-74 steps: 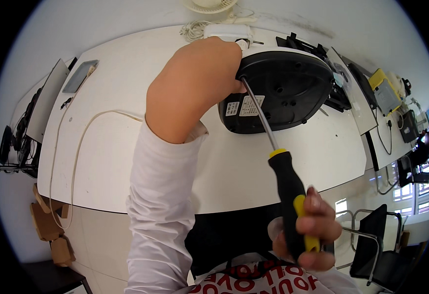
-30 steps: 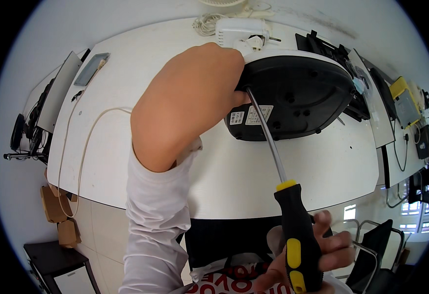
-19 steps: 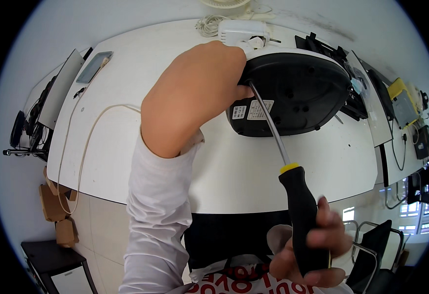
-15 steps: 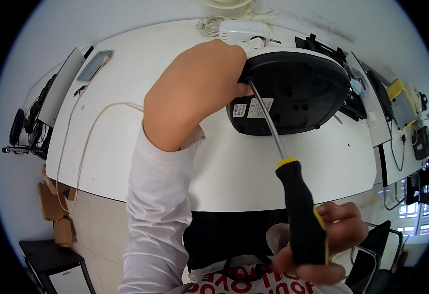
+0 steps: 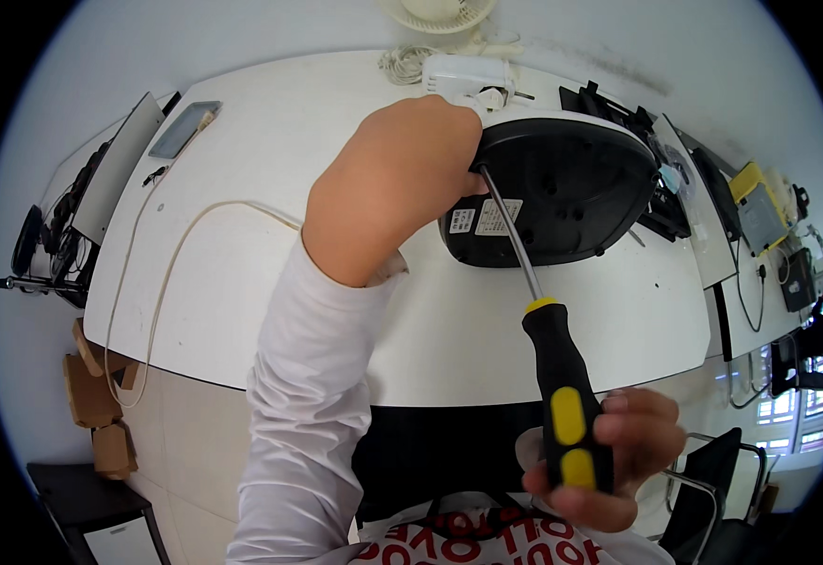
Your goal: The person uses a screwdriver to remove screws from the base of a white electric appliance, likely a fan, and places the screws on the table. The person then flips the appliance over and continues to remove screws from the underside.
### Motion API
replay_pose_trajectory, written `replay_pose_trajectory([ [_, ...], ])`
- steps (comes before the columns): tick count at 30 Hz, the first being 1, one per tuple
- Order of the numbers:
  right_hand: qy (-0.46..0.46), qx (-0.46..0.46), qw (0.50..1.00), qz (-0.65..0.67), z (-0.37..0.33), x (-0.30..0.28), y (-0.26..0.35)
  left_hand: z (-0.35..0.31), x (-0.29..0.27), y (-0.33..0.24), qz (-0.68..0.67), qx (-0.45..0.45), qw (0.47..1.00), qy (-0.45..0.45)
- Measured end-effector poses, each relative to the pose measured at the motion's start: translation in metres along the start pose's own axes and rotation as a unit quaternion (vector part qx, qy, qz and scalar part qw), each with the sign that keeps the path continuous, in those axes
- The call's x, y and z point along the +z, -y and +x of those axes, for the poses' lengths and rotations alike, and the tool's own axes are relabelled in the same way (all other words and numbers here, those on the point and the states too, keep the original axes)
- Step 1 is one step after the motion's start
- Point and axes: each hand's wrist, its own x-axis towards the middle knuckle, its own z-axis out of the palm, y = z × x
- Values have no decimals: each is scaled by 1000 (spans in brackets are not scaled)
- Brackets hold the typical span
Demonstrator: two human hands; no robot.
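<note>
A person works a screwdriver [image 5: 552,360] against the underside of a black-bottomed appliance [image 5: 576,184], tipped up over the far half of a white table [image 5: 195,320], prob. so its recesses face the wearer. L hand [image 5: 394,179] clasps the unit's upper L edge, thumb on the black face, other fingers hidden behind; the grip likely steadies it vs. the push of the tool. Whether the lower edge rests on the tabletop, can't tell. R hand [image 5: 632,447] has its fingers curled round the butt end of the black-and-yellow handle, well back, presumably for easy turning w/ the shaft clear. The tip sits at a recess just beside the L thumb; exact contact too small to tell. White plug-in device [image 5: 468,77] and pale cord [image 5: 185,231] lie apart, out of the tool's way.
</note>
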Motion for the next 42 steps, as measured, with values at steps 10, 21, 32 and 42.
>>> replay_pose_trajectory([
  [10,-35,66,997,13,11,10,6,-2,3,6,-9,17,1000,-22],
  [21,2,65,993,96,14,5,2,0,2,4,-14,0,1000,-9],
  [32,-39,89,993,64,-1,16,5,1,1,4,-4,-11,1000,18],
  [42,28,-2,986,163,-26,1,-12,3,0,6,-4,-14,999,37],
])
